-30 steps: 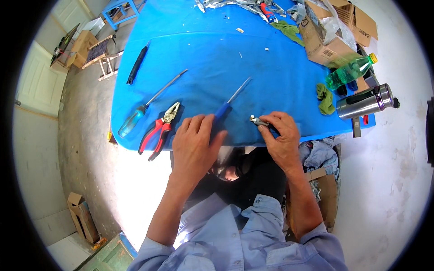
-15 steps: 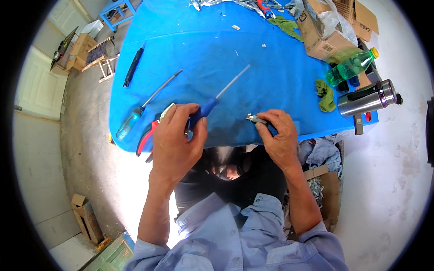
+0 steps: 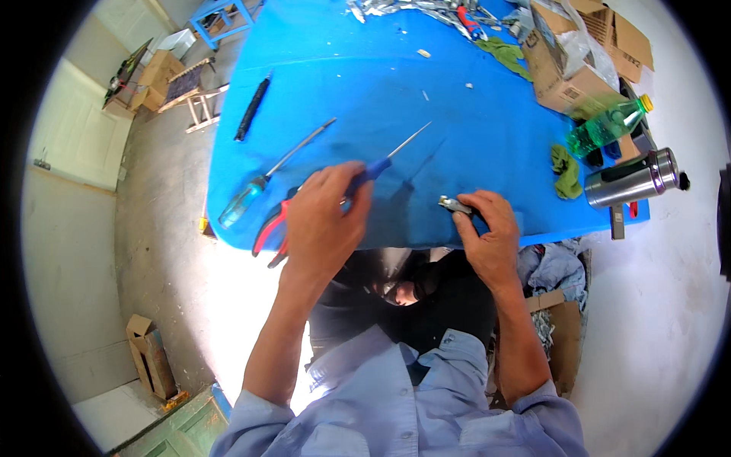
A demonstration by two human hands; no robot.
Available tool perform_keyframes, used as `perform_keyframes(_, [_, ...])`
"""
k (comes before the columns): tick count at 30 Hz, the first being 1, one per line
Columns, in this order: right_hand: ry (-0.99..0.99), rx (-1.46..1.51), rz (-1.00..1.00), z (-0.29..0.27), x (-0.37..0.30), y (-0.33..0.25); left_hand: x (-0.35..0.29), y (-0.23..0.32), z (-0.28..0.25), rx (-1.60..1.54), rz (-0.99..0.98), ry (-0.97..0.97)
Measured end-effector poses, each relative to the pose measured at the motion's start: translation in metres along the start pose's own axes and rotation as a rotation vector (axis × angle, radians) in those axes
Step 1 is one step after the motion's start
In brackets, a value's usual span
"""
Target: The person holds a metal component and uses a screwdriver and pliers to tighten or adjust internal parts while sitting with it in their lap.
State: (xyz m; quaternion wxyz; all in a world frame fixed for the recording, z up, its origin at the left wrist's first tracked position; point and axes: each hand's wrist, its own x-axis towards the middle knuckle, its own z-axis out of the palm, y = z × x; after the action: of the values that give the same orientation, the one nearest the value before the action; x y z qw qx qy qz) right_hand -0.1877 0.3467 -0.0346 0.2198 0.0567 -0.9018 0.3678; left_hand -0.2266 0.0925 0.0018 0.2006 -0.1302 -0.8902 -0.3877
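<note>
My left hand (image 3: pixel 327 221) is closed around the blue handle of a screwdriver (image 3: pixel 371 172). Its thin shaft points up and to the right, and its shadow falls on the blue-covered table (image 3: pixel 335 95) apart from it. My right hand (image 3: pixel 491 238) pinches a small silvery metal part (image 3: pixel 454 204) with a brass-coloured end, close to the near edge; its exact kind is unclear. Red-and-black handled pliers (image 3: pixel 270 231) lie beside my left hand, which hides their jaws. Further left rest a screwdriver with a clear teal handle (image 3: pixel 242 204) and a slim black tool (image 3: pixel 253 107).
On the right are a steel flask (image 3: pixel 632 181), a green bottle (image 3: pixel 605 129), a green cloth (image 3: pixel 566 171) and an open cardboard box (image 3: pixel 567 84). Several metal pieces (image 3: pixel 415 7) lie along the far side. Below the right edge stands a carton (image 3: pixel 565 335) with scraps.
My left hand has shifted right with the blue screwdriver, whose shadow now shows apart from it. My right hand keeps the metal part. The whole view has shifted slightly.
</note>
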Motion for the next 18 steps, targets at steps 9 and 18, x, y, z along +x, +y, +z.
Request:
perform_keyframes(9, [0.036, -0.045, -0.043, 0.002, 0.000, -0.003, 0.074, -0.056, 0.023, 0.236, 0.087, 0.055])
perform_keyframes(18, [0.077, -0.060, -0.085, 0.007, -0.002, 0.001, 0.088, -0.116, -0.033, 0.161, -0.068, 0.042])
